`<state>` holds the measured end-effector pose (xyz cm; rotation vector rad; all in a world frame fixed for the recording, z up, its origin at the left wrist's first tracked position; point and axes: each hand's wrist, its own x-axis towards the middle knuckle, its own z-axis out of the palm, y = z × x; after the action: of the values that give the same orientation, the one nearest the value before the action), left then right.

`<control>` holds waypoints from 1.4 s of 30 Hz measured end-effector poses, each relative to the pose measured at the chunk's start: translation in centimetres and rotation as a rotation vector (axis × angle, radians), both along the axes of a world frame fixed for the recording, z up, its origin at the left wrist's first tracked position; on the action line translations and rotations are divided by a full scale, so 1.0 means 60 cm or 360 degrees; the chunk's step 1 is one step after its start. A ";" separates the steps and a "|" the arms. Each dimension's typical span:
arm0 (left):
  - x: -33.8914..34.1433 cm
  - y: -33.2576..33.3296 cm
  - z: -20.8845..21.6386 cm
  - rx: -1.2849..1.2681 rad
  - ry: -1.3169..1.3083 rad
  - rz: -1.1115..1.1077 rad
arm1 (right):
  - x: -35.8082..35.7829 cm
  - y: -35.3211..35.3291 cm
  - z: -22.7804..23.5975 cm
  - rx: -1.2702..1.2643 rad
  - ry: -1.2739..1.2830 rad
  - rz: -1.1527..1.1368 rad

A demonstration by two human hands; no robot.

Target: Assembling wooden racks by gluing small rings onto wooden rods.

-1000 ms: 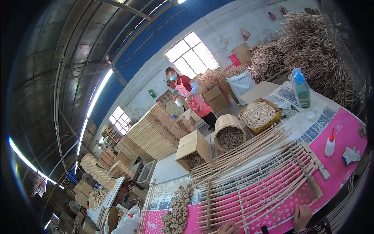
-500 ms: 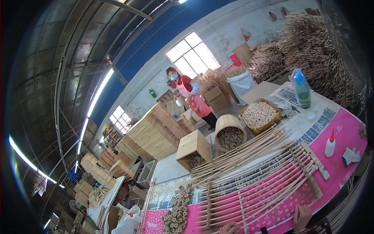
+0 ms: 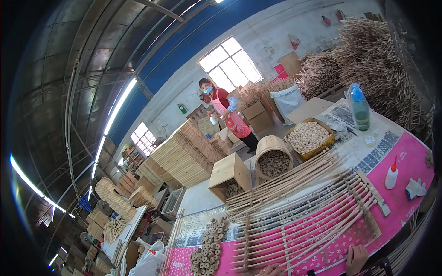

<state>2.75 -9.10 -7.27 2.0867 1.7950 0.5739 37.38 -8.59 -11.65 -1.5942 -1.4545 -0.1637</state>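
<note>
My left hand (image 3: 271, 270) shows only in part at the lower edge, by the near ends of several long wooden rods (image 3: 304, 221). Whether it grips one cannot be made out. The rods lie side by side across a slotted wooden rack (image 3: 247, 241), and round wooden balls (image 3: 367, 188) cap their right ends. At the table's front edge my right hand (image 3: 357, 259) rests closed, its fingers curled and their contents hidden. To the left of the rods, ring-shaped wooden pieces (image 3: 205, 260) lie in a loose heap.
A wooden box (image 3: 230, 172), a tilted wooden bucket (image 3: 264, 143) of rings and a yellow basket (image 3: 330, 139) of balls stand behind. At right are a glue bottle (image 3: 391, 177), a glove (image 3: 415, 188) and a green bottle (image 3: 361, 117). A co-worker (image 3: 229, 110) stands beyond.
The view has shifted slightly. Both hands stay in nearly the same places, and the rods lie as before.
</note>
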 end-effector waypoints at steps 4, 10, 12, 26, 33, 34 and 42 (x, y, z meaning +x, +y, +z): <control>0.015 -0.011 0.020 0.0050 0.0123 -0.0059 | 0.008 -0.017 0.011 -0.0074 0.0026 0.0009; 0.020 -0.007 -0.002 -0.0054 -0.0568 0.0039 | 0.008 -0.012 0.002 -0.0078 -0.0001 0.0029; 0.018 -0.005 -0.015 0.0056 -0.0500 0.0018 | 0.011 -0.009 -0.009 0.0027 -0.0217 0.0022; 0.034 0.007 0.023 -0.0433 -0.1092 0.0257 | 0.004 -0.014 -0.002 -0.0101 -0.0044 -0.0033; 0.036 -0.006 0.014 -0.0082 -0.0516 0.0123 | 0.005 -0.013 -0.011 -0.0110 -0.0048 -0.0048; 0.039 -0.007 0.019 -0.0091 -0.0528 0.0125 | 0.005 -0.014 -0.011 -0.0112 -0.0049 -0.0047; 0.038 -0.008 0.018 0.0032 -0.0516 0.0029 | 0.005 -0.012 -0.009 -0.0065 -0.0027 -0.0058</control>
<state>5.02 -9.61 -6.22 1.8628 1.6289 0.8817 37.66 -9.29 -12.18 -1.6568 -1.4508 -0.1696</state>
